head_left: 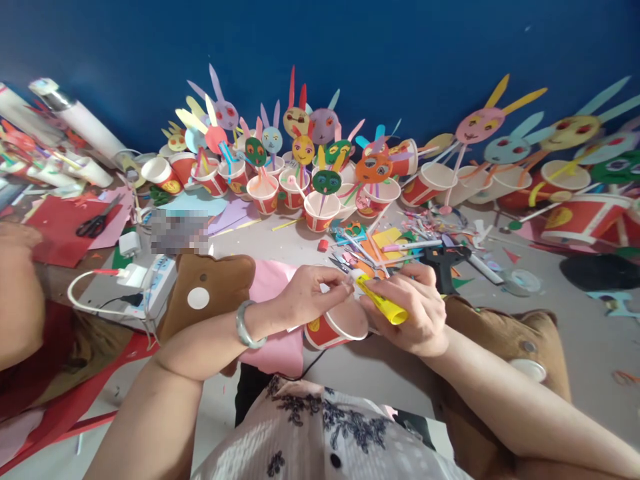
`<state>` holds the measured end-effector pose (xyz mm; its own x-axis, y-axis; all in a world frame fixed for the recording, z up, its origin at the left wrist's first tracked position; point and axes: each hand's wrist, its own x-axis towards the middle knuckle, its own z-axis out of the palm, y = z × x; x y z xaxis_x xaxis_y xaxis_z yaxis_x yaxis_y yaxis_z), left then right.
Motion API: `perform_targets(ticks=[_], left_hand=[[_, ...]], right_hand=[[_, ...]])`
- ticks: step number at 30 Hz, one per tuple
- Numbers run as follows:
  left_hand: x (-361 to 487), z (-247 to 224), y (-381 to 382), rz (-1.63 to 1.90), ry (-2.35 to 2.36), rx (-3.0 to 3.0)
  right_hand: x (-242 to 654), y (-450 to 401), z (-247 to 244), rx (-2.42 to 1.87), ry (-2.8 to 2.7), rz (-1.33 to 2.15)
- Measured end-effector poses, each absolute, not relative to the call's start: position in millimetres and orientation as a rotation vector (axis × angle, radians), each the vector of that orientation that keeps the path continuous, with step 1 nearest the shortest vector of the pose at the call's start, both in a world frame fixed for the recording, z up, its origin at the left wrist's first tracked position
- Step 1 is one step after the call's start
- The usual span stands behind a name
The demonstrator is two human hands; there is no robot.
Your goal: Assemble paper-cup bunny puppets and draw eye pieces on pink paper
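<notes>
Close to the body, the right hand is gripping a yellow glue stick, whose long axis is running from lower right up to upper left, white tip toward the left hand. The left hand's fingers are pinching something small at that tip; what it is cannot be told. Just beneath both hands a red cup is lying tilted, mouth toward the right. The cup is carrying a yellow emblem, but no writing is readable. Behind, a row of cup rabbits is crowding the table's far edge by the blue wall. Scraps and a glue gun are filling the middle, scissors are lying left, and bare table is showing at right.
</notes>
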<state>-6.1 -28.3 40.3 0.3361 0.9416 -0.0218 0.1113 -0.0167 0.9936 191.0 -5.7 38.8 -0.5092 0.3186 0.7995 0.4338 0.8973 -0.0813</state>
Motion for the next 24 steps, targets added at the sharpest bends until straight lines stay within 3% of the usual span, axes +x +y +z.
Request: perform_targets(ticks=[24], left_hand=[[-6.5, 43.7, -28.5, 0.887, 1.049, 1.462]], right_hand=[[192.1, -8.2, 40.7, -0.493, -2.188, -0.145]])
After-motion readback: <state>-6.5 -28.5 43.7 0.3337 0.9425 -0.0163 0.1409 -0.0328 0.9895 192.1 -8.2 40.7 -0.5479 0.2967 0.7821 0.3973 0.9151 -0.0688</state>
